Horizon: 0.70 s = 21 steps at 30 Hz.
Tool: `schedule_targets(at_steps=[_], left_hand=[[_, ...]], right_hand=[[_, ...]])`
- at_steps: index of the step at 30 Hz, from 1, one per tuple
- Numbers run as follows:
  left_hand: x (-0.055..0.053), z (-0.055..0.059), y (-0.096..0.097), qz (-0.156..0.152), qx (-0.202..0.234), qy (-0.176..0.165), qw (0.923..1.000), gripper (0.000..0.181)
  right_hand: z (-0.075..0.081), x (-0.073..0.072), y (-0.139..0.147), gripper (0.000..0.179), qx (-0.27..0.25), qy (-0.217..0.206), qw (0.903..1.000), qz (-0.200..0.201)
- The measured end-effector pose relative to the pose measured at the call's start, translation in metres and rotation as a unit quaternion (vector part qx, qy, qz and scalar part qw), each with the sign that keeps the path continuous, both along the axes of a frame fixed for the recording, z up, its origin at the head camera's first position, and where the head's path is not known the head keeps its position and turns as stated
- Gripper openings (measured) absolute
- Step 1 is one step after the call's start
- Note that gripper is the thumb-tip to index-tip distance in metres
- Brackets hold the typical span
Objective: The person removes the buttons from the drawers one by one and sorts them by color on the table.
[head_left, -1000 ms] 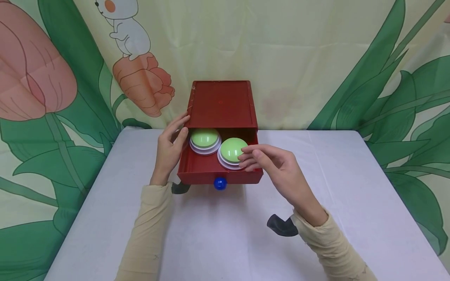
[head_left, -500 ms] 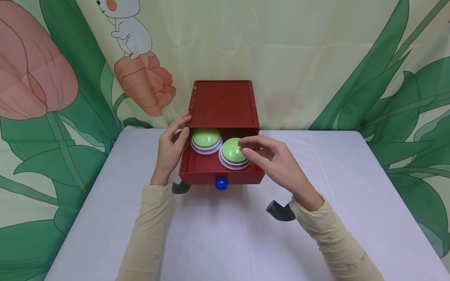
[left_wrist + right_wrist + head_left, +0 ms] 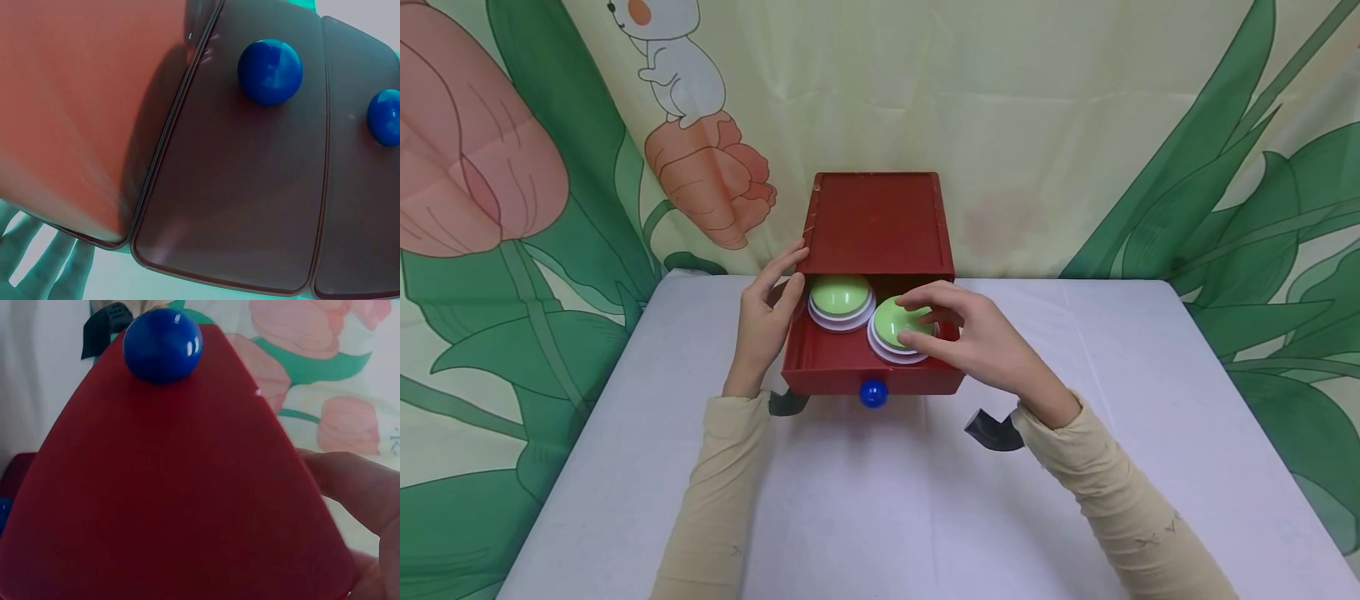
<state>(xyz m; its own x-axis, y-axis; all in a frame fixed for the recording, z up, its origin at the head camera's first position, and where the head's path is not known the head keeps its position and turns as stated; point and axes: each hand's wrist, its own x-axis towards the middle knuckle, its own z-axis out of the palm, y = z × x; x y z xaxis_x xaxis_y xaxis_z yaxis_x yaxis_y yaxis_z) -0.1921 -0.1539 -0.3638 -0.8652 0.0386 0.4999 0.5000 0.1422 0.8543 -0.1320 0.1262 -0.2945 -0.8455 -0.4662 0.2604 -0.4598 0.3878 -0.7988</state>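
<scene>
A red drawer cabinet (image 3: pixel 874 221) has its top drawer (image 3: pixel 823 358) pulled out. Inside sit two round push buttons with green domes and white bases: one at the back left (image 3: pixel 839 296), one at the front right (image 3: pixel 889 323). My left hand (image 3: pixel 763 321) rests along the cabinet's left side, its fingers (image 3: pixel 47 269) fairly straight. Over the front right button is my right hand (image 3: pixel 970 333), thumb and fingers curved and apart, a gap between them above the dome. Whether they touch it I cannot tell. The right wrist view mostly shows the drawer front (image 3: pixel 169 487), hiding the buttons.
A blue knob (image 3: pixel 873 393) sticks out from the drawer front. Lower drawer fronts (image 3: pixel 231 156) with blue knobs show in the left wrist view. The cabinet stands on a white-covered table (image 3: pixel 850 500), before a printed curtain (image 3: pixel 1015 150).
My right hand has moved a little left and up, further over the front right button, and its thumb and fingers have spread around the dome. The left hand stays in place.
</scene>
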Motion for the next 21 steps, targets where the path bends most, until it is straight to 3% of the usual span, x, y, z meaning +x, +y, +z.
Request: schedule_targets(at_steps=[8,14,17,21], left_hand=[[0.000,0.000,0.000,0.002,-0.002,0.000,1.0000,0.037],[0.008,0.010,0.004,0.001,-0.003,-0.013,0.9999,0.038],[0.008,0.011,0.004,0.001,-0.003,-0.014,0.9999,0.039],[0.002,0.003,0.001,0.004,-0.002,-0.009,1.0000,0.038]], right_hand=[[0.002,-0.009,-0.004,0.044,0.076,0.036,0.9964,-0.005],[0.001,-0.014,-0.006,0.048,0.124,0.042,0.9915,0.002],[0.001,-0.016,-0.007,0.053,0.168,0.050,0.9845,0.012],[0.001,-0.018,-0.009,0.055,0.219,0.068,0.9729,0.032]])
